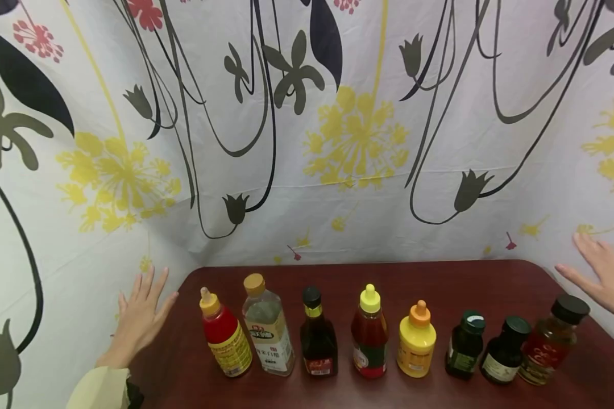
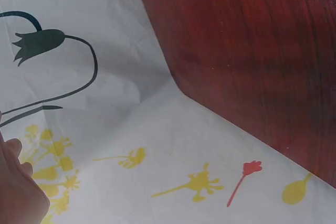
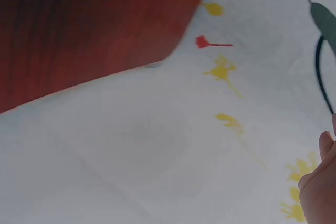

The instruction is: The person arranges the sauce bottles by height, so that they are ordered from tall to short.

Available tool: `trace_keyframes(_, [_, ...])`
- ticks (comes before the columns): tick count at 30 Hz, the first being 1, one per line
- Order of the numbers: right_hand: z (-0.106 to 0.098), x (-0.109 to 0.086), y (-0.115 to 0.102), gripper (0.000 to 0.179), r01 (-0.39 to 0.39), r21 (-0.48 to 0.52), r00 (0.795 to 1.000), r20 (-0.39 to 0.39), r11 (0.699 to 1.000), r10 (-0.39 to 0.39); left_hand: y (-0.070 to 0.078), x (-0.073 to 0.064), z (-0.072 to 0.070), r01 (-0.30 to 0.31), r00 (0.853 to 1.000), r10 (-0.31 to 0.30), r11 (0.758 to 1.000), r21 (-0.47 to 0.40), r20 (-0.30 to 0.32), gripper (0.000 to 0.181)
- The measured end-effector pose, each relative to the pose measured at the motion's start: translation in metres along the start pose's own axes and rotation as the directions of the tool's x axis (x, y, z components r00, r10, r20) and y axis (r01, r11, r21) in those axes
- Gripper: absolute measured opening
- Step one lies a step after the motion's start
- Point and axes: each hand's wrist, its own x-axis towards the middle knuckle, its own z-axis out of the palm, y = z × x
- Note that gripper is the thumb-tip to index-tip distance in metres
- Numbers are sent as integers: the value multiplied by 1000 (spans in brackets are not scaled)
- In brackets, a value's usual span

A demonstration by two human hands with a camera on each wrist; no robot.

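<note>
My left hand (image 1: 142,318) is at the table's left edge, fingers straight and spread, holding nothing. Nearest to it stands a red squeeze bottle (image 1: 226,335) with a yellow label and cap. My right hand (image 1: 601,275) is off the right edge, its fingers extended and nothing in them. Closest to that hand is a glass jar (image 1: 548,341) with a black lid and red label. In the left wrist view part of the left hand (image 2: 21,187) shows at the lower left. The right wrist view has part of the right hand (image 3: 320,187) at its lower right.
Between the end bottles stand a clear vinegar bottle (image 1: 269,329), a dark sauce bottle (image 1: 319,338), a red sauce bottle (image 1: 370,335), a yellow squeeze bottle (image 1: 417,343) and two small dark jars (image 1: 464,346). The dark red table (image 1: 286,277) meets a flower-printed cloth (image 1: 297,227) behind.
</note>
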Motion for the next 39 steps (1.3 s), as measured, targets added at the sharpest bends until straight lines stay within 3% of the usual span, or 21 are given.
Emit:
trace_keyframes(12, [-48, 33, -51, 81, 51, -65, 997, -50, 997, -55, 16, 12, -18, -82, 991, 79, 996, -27, -104, 57])
trace_keyframes(17, [-60, 43, -82, 86, 128, -79, 990, -49, 989, -133, 27, 15, -27, -110, 987, 102, 992, -60, -125, 57])
trace_keyframes(24, [-73, 55, -128, 83, 263, -67, 963, -41, 962, -266, 42, 20, -40, -128, 982, 106, 982, -140, -158, 59])
trace_keyframes(30, [-82, 65, -173, 79, 386, 4, 923, -11, 923, -386, 49, 23, -42, -156, 978, 120, 963, -219, -170, 58])
trace_keyframes(34, [-86, 71, -205, 76, 426, 55, 905, -7, 903, -426, 53, 25, -42, -193, 965, 130, 940, -282, -226, 60])
trace_keyframes(39, [-84, 77, -242, 73, 474, 139, 880, -36, 870, -474, 62, 27, -44, -196, 952, 92, 915, -353, -291, 61])
